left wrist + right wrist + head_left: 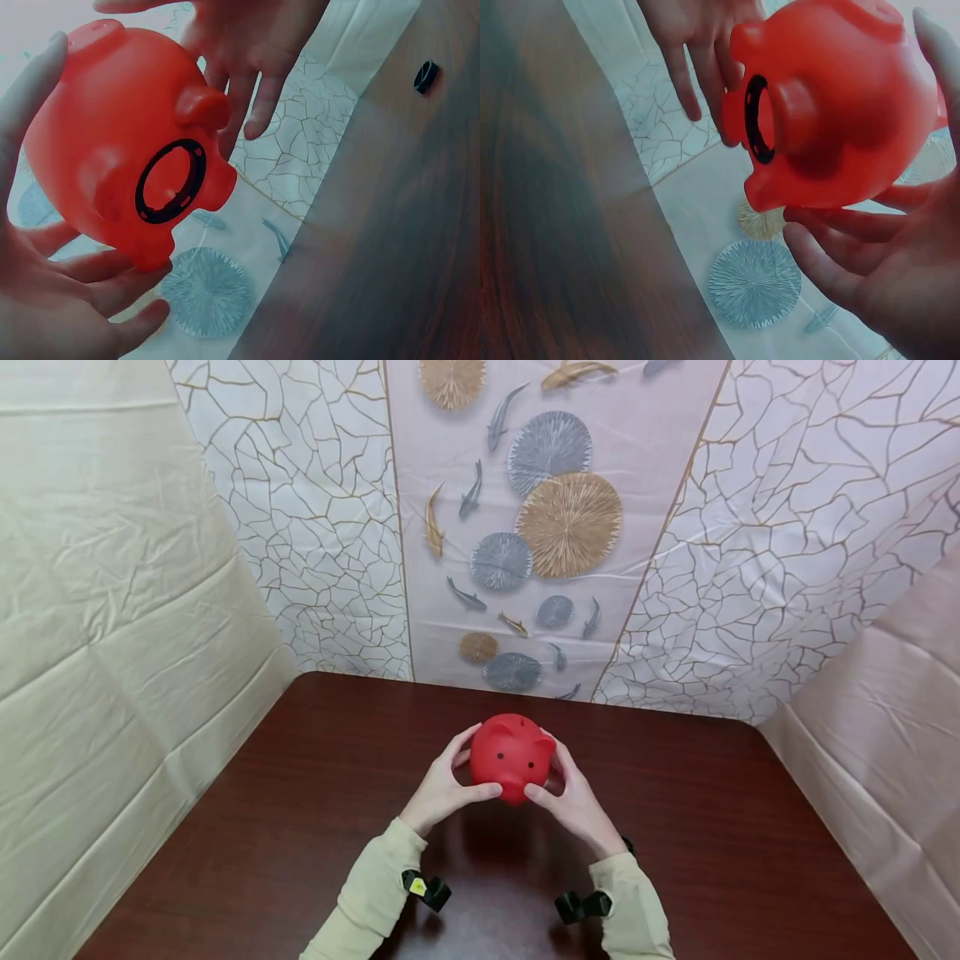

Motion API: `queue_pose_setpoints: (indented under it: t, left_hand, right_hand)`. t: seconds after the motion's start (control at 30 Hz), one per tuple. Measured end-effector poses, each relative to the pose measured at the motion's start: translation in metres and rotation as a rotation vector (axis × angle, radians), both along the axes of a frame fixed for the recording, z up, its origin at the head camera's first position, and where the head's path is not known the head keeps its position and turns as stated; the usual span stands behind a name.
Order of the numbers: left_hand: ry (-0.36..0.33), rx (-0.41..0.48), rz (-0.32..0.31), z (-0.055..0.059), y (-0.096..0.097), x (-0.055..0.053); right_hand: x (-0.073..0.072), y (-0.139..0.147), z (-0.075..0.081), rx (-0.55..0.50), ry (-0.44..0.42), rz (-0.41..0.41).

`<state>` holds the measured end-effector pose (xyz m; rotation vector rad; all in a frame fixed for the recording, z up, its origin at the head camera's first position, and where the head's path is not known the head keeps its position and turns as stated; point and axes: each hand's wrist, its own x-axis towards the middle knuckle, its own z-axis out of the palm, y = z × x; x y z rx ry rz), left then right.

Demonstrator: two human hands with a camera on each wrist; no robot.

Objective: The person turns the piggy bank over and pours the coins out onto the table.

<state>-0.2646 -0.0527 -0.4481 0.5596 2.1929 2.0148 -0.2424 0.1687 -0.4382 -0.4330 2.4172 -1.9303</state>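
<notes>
In the lower middle of the head view, a glossy red, round-bodied piggy bank is held raised above a dark reddish-brown wooden table, its face toward the camera. The left hand and the right hand grip it from either side — thumbs by the snout, fingers curved around the body. The left wrist view shows a black ring around its underside opening — and, upper right, a small black round object on the table.
</notes>
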Motion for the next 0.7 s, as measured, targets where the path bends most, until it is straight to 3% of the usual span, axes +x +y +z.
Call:
queue_pose_setpoints:
  t: [0.3, 0.47, 0.7]
  left_hand:
    - [-0.062, 0.026, 0.039, -0.003, 0.004, 0.000]
    - [-0.107, -0.033, 0.092, -0.004, 0.006, 0.000]
    - [-0.148, -0.140, 0.141, -0.005, 0.009, 0.002]
  right_hand:
    - [0.001, -0.002, 0.000, 0.085, -0.032, -0.003]
    - [0.002, -0.007, -0.001, 0.193, -0.060, -0.077]
    - [0.003, -0.011, 0.000, 0.372, -0.037, -0.196]
